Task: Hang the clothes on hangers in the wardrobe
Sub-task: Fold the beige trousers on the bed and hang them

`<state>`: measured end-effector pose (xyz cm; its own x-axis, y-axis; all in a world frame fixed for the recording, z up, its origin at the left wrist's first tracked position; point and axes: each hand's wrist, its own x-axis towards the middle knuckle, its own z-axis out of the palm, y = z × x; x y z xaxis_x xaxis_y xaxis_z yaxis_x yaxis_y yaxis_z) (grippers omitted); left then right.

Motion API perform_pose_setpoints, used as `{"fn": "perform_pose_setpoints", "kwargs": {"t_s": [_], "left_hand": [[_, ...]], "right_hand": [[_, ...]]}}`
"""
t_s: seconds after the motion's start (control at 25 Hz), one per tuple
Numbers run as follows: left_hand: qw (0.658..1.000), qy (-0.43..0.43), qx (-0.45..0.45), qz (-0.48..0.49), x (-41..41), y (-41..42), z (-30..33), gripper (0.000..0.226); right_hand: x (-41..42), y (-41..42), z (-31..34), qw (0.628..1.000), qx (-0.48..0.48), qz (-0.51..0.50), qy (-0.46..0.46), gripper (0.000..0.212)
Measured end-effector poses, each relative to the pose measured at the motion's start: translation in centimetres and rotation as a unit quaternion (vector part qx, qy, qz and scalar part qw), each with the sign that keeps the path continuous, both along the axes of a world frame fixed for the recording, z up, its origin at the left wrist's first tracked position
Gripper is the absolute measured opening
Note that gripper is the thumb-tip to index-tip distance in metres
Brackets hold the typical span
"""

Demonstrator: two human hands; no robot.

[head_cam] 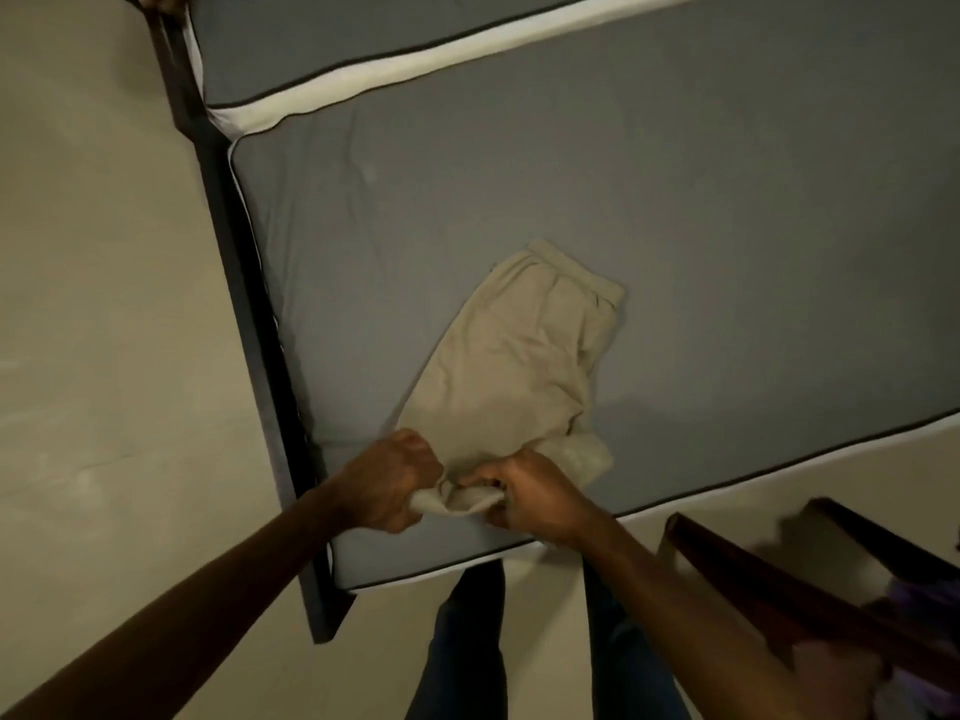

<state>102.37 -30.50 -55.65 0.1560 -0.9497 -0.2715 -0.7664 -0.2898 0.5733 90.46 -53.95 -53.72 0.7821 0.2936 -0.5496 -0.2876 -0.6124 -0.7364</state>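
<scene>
A beige garment (514,356), folded and with a ribbed band at its far end, lies on the grey mattress (727,226) near the front corner. My left hand (395,478) grips the garment's near edge with curled fingers. My right hand (530,493) pinches the same bunched edge just to the right. The two hands are close together at the mattress's front edge. No hanger or wardrobe interior shows plainly.
A dark bed frame (249,314) runs along the mattress's left side beside the beige floor (104,304). A dark wooden panel (779,589) stands at the lower right with something purple (924,605) behind it. My legs (467,657) are below.
</scene>
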Motion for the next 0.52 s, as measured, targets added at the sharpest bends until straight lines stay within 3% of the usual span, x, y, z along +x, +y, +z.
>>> {"fn": "perform_pose_setpoints", "kwargs": {"t_s": [0.16,0.24,0.36,0.52], "left_hand": [[0.995,0.01,0.09,0.038,-2.5,1.0,-1.0,0.061],[0.998,0.0,0.049,0.041,-1.1,-0.6,-0.5,0.05],[0.992,-0.015,-0.03,0.119,3.1,-5.5,2.5,0.027],[0.937,0.007,-0.135,0.323,10.4,-15.0,11.5,0.034]], "right_hand": [[-2.4,-0.7,-0.2,0.991,-0.11,0.05,0.059,0.034],[-2.7,-3.0,0.8,0.983,-0.171,0.011,0.068,0.023],[-0.9,-8.5,3.5,0.972,-0.184,-0.143,-0.008,0.03],[5.3,-16.1,11.7,0.92,-0.221,-0.276,-0.169,0.039]]}}
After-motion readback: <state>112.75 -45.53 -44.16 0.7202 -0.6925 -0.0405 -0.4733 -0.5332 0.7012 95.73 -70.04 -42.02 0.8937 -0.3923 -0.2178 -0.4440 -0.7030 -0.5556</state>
